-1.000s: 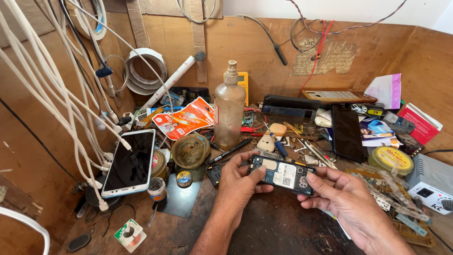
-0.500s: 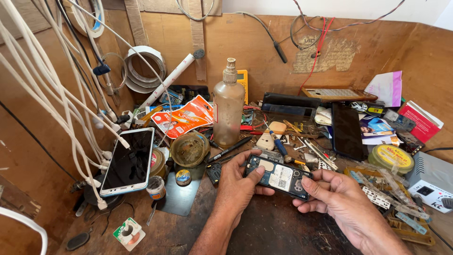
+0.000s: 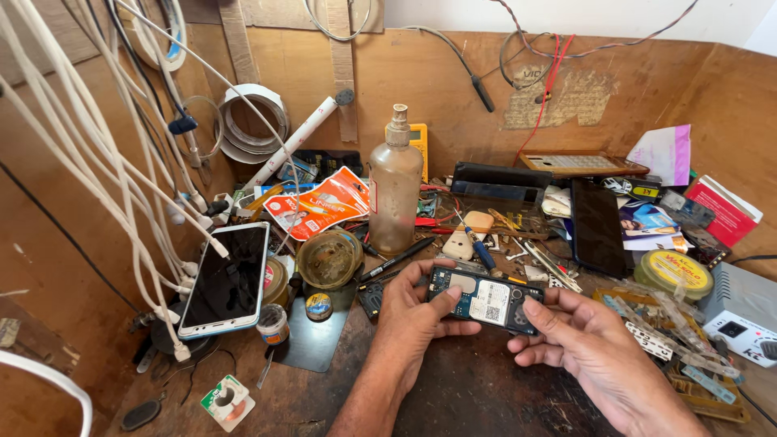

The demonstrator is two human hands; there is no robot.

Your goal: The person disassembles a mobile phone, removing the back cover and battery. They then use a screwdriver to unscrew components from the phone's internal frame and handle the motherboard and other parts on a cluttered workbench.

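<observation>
A small phone-repair workshop: a wooden workbench (image 3: 486,396) boxed in by plywood walls, its back edge crowded with a screwdriver (image 3: 477,247), a yellow multimeter (image 3: 419,146), a solder tin (image 3: 673,271) and a solvent bottle (image 3: 395,190). White charging cables (image 3: 121,186) hang at the left edge.

— What encloses the bench?
— Plywood back panel (image 3: 453,89) and side boards, brown and stained; a strip of white wall (image 3: 566,14) shows above; wires hang along the panel

— And the surface?
— A dark, scuffed wooden worktop (image 3: 486,396), worn pale in patches; white cables (image 3: 89,154) drape down the left board; the light is bright and even, with soft shadows
</observation>
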